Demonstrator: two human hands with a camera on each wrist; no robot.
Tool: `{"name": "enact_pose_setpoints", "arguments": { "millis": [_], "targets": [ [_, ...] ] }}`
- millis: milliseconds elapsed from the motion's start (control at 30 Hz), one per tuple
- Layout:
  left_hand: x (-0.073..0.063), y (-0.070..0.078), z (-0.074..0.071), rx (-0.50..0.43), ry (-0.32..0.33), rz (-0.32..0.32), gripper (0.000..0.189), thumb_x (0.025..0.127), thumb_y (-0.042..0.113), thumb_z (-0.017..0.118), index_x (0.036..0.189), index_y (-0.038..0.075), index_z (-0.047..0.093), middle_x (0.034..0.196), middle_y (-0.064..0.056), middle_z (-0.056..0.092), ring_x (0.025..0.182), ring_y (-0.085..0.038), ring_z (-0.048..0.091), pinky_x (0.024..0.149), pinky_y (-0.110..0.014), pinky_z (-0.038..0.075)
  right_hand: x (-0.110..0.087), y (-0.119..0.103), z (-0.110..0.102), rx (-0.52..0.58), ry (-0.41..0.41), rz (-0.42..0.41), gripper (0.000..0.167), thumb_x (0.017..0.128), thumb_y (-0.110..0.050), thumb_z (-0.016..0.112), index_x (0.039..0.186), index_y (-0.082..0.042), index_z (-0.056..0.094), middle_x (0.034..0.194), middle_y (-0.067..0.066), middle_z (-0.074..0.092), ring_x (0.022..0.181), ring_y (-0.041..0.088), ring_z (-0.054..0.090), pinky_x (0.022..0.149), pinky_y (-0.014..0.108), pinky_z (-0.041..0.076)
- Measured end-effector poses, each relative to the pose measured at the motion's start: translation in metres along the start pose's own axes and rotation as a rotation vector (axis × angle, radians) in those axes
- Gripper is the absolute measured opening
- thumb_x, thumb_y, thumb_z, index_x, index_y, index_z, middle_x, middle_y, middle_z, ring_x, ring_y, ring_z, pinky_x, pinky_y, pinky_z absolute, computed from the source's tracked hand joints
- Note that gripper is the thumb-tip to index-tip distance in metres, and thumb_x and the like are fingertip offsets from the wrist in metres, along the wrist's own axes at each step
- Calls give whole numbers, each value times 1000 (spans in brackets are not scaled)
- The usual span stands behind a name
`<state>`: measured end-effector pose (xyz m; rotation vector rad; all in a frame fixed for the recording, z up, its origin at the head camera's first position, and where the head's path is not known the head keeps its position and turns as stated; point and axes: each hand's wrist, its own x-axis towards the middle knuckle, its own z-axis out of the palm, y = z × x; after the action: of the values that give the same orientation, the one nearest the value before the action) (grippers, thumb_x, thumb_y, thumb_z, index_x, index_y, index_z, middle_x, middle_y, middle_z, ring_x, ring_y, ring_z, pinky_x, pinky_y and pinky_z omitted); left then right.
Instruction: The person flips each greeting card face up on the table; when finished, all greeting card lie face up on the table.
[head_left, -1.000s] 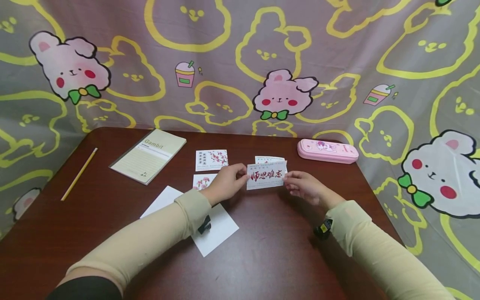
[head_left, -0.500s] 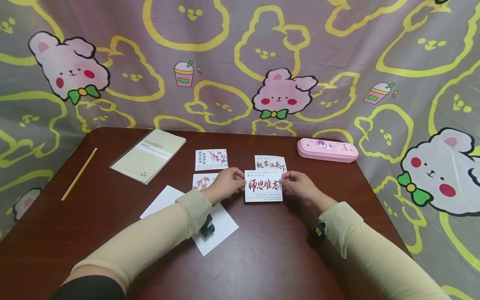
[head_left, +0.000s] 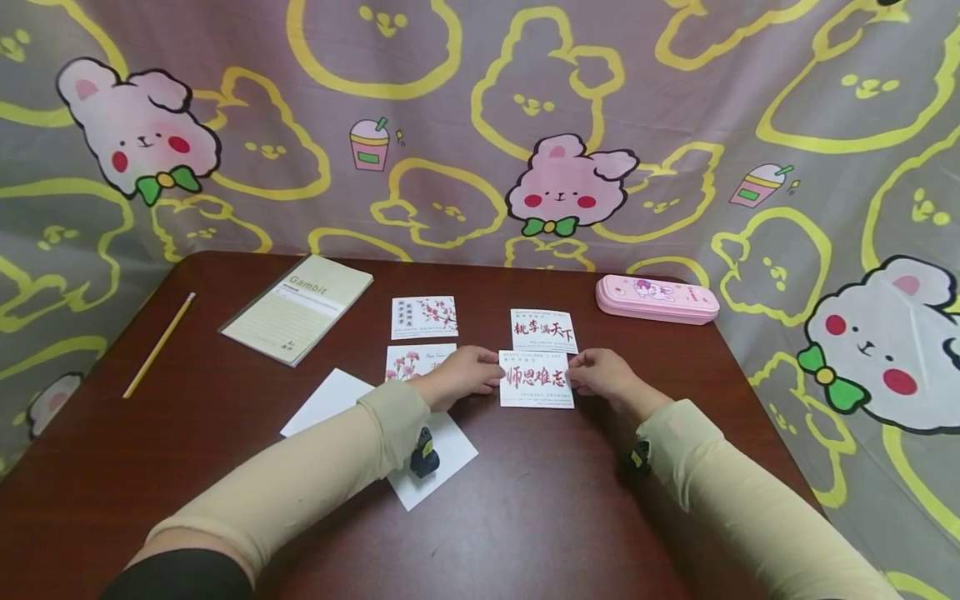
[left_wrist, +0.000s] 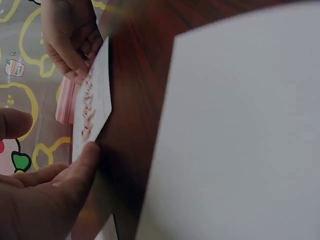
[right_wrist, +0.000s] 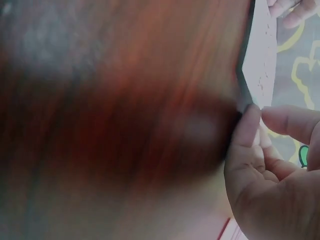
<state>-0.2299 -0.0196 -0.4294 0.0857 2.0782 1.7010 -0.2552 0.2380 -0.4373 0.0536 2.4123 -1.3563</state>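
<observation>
Nearer you comes the card, just this side of the far card; your left hand and right hand pinch its side edges. Probably light, bendy: hold those edges gently.

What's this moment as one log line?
left hand: pinches nearer red-lettered card, left edge | right hand: pinches right edge | pencil: far left

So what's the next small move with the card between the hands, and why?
Probably settle the front red-calligraphy card flat and let go: the fingers of the left hand and right hand pinch its side edges, and it's just before the rear red-calligraphy card, as the carnation card is before the blossom card.
</observation>
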Motion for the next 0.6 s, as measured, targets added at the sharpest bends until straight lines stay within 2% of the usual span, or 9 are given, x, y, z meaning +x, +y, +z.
{"name": "enact_pose_setpoints", "arguments": {
  "millis": [233, 433, 533, 600],
  "targets": [
    [2, 2, 2, -15, -13, -30, 48, 99, 5, 59, 140, -18, 49, 133, -28, 62, 112, -32, 67, 94, -35, 56, 0, -6, -7, -50, -71, 18, 19, 97, 1, 62, 109, 16, 62, 86, 10, 63, 81, 16, 65, 81, 38, 61],
    [-2, 2, -5, 6, -20, -19, 49, 100, 7, 59, 142, -17, 48, 135, -27, 61, 113, -32, 67, 94, -35, 56, 1, -12, -10, -92, -96, 24, 19, 98, 0, 62, 109, 15, 63, 83, 8, 65, 80, 15, 65, 78, 35, 61],
    [-15, 7, -14, 118, -28, 35, 50, 101, 10, 60, 144, -12, 49, 136, -24, 61, 114, -32, 66, 92, -37, 57, -1, -18, -10, -103, -84, 1, 21, 99, -3, 62, 111, 14, 64, 85, 10, 67, 82, 16, 65, 76, 31, 60],
    [-28, 11, -21, 275, -40, 116, 48, 100, 12, 61, 143, -9, 52, 136, -22, 62, 117, -31, 65, 95, -39, 55, -4, -24, -7, -98, -92, -41, 24, 98, -3, 62, 113, 15, 63, 89, 13, 68, 83, 17, 65, 75, 30, 60]
  ]
}}
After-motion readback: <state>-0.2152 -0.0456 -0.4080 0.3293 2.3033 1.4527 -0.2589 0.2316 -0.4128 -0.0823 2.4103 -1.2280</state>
